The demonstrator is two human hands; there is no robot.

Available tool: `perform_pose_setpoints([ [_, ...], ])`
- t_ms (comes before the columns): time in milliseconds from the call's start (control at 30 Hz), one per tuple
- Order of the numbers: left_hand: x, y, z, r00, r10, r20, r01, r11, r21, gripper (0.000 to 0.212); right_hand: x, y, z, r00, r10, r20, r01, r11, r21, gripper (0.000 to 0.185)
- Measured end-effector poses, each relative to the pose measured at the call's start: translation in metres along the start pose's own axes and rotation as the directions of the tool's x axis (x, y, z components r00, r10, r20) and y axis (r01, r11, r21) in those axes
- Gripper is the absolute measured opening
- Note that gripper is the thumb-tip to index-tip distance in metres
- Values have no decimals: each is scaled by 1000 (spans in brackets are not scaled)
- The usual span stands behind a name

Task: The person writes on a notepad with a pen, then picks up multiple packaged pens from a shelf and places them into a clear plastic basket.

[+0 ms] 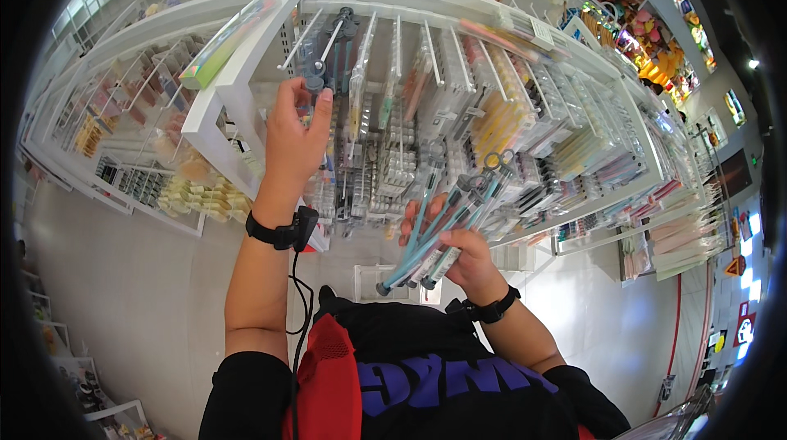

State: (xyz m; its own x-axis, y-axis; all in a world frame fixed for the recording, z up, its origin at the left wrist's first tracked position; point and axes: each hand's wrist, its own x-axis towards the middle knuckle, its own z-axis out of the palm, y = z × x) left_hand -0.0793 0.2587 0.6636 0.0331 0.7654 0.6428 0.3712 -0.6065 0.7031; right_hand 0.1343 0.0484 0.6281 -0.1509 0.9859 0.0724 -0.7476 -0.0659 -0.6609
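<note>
My left hand (296, 133) reaches up to a wire hook at the left end of the white display rack. Its thumb and fingers pinch a grey-capped tube (315, 85) there. Behind it, more tubes with grey ring-shaped caps (344, 25) hang from the neighbouring hook. Lower down, my right hand (467, 252) grips a bunch of slim clear tubes (439, 225) with light blue contents and grey ends. They slant up to the right, and some bear printed labels. The fingertips behind the bunch are partly hidden.
The white rack frame (246, 80) encloses hooks full of packaged goods (510, 102). A green box (215, 62) lies on its top left edge. Sponges (206, 194) hang at the left. A white stool-like frame (369, 280) stands below my hands. A black cable (297, 329) runs from my left wrist.
</note>
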Motion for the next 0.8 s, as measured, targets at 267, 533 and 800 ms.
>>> perform_pose_setpoints([
  [267, -12, 30, -3, 927, -196, 319, 363, 679, -638, 35, 8, 1, 5, 1000, -21, 15, 21, 999, -50, 38],
  [533, -81, 62, 4, 527, -106, 843, 850, 82, -521, 39, 2, 2, 4, 1000, -2, -14, 3, 1000, 16, 36],
  [800, -103, 58, 26, 371, -130, 920, 926, -31, -377, 34, -8, -5, -1, 996, 32, -89, -31, 999, 7, 41],
])
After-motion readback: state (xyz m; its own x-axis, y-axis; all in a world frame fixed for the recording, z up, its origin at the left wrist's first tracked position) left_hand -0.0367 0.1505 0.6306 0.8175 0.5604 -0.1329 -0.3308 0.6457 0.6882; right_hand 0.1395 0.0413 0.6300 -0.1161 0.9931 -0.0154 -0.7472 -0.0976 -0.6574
